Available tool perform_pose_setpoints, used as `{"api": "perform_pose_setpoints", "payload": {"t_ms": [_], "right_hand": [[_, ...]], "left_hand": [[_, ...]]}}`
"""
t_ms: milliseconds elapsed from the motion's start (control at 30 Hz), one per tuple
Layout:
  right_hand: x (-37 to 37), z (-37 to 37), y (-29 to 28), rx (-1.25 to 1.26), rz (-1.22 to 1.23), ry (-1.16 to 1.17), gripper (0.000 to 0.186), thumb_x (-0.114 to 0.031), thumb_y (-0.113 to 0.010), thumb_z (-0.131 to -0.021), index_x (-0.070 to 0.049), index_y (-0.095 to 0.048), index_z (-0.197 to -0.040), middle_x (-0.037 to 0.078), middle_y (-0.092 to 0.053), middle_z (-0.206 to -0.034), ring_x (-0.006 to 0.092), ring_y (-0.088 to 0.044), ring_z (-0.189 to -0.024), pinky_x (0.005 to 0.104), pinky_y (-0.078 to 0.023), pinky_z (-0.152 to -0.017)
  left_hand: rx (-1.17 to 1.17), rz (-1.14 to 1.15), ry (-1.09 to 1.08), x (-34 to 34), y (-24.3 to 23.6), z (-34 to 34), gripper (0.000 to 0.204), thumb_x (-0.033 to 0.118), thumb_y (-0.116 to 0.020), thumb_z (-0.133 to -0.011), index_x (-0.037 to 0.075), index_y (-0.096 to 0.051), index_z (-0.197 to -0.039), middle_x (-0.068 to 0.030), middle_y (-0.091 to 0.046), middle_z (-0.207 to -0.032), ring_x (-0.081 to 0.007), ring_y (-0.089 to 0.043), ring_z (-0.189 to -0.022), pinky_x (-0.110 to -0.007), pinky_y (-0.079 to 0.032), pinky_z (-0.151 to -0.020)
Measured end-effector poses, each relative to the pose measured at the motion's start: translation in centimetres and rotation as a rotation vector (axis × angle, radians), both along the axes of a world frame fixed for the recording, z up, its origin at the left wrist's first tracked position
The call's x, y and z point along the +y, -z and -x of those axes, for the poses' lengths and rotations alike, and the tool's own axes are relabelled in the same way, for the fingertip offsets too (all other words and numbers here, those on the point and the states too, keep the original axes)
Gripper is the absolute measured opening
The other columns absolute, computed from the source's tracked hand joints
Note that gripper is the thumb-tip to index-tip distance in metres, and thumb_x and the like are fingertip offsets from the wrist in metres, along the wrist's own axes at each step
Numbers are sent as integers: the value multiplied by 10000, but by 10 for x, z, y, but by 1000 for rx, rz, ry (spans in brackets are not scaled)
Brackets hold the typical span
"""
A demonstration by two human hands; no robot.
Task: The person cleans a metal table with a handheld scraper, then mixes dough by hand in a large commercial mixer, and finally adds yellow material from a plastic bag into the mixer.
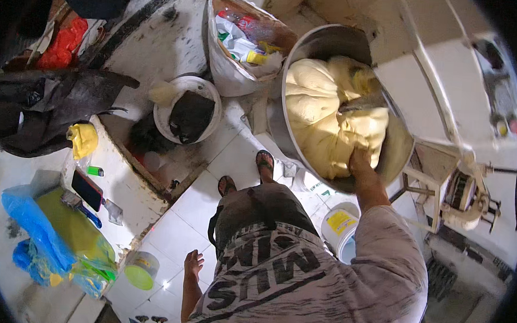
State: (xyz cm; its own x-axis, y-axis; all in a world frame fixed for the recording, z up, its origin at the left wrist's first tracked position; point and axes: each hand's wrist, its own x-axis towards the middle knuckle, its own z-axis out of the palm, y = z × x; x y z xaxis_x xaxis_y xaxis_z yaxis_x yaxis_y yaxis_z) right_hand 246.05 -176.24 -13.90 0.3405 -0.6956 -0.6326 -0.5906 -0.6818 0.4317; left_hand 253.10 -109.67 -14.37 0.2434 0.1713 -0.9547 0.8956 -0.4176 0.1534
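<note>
Biggest thing here is the steel mixer bowl [313,46], tilted toward the person and loaded with a huge lump of pale yellow dough [326,112]. The right hand [359,162] is pushed into the dough's lower edge, fingers buried in it, so can't tell how curled they are. Left of the bowl, a white sack [231,77] sits open with crumpled wrappers and packets inside. Next down, a white bucket [206,90] on the floor holds something dark, looks like a black bag. A smaller white bucket with a yellow label [337,225] stands below the bowl. Left hand [193,264] just hangs loose by the hip, fingers relaxed and open, holding nothing, near a little tub with a green lid [140,270].
</note>
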Motion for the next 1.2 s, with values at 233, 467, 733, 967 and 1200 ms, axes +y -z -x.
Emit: {"api": "perform_pose_setpoints", "payload": {"t_ms": [233, 467, 733, 967, 1200], "right_hand": [[-2, 20, -21, -192, 149, 104, 256, -263, -493, -796, -111, -565, -989, 82, -574, -982, 219, -558, -845, 376, -472, -681], [102, -42, -140, -272, 226, -108, 246, -259, -548, -736, -81, -603, -896, 129, -616, -891, 298, -595, -849, 388, -467, -756], [99, -129, -105, -940, -951, 501, 325, -243, -507, -838, -25, -578, -1068, 178, -488, -1202, 283, -444, -1131, 358, -300, -997], [97, -92, 127, -279, -815, 115, 534, -400, -500, -827, 10, -472, -1168, 198, -490, -1181, 326, -484, -1065, 393, -382, -896], [63, -39, 142, -39, -514, 61, 466, -367, -497, -795, -42, -528, -1127, 189, -529, -1128, 326, -505, -1052, 403, -385, -898]], "left_hand": [[-43, 157, 111, 35, 42, -51, 398, 387, -469, -861, 114, -460, -1150, -71, -592, -1043, -206, -560, -856, -391, -412, -754], [-2, 104, 185, 66, 54, -73, 455, 404, -478, -851, 104, -443, -1191, -83, -579, -1055, -212, -559, -856, -370, -412, -704], [24, 91, 165, -12, 23, -73, 460, 405, -470, -857, 92, -439, -1192, -84, -575, -1063, -210, -551, -874, -381, -409, -758], [11, -24, 69, -89, -17, -62, 425, 384, -430, -891, 94, -441, -1201, -97, -568, -1089, -199, -548, -903, -377, -411, -783], [-28, -74, -40, -112, -34, -21, 363, 352, -477, -882, 87, -494, -1130, -61, -597, -962, -126, -535, -726, -291, -403, -604]]}}
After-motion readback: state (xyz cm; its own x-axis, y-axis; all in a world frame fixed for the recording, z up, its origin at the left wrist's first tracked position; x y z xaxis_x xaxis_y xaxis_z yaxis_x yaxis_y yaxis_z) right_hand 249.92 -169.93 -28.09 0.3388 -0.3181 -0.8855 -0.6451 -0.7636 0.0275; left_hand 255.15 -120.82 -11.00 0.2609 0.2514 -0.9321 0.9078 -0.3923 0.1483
